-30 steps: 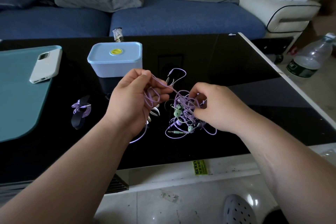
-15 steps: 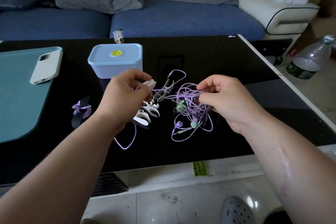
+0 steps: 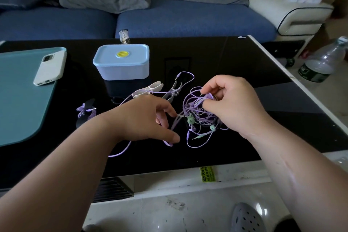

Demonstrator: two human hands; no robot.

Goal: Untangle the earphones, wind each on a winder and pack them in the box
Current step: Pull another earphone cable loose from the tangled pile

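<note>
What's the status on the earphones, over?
Right hand pinching the earphone tangle. Left hand over a loose cord, grip unclear. White winders bare; box lid on.

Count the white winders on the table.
2. One white winder lies just in front of the blue box; the other winder lies right of it, toward the tangle. The left hand may hide more.
</note>
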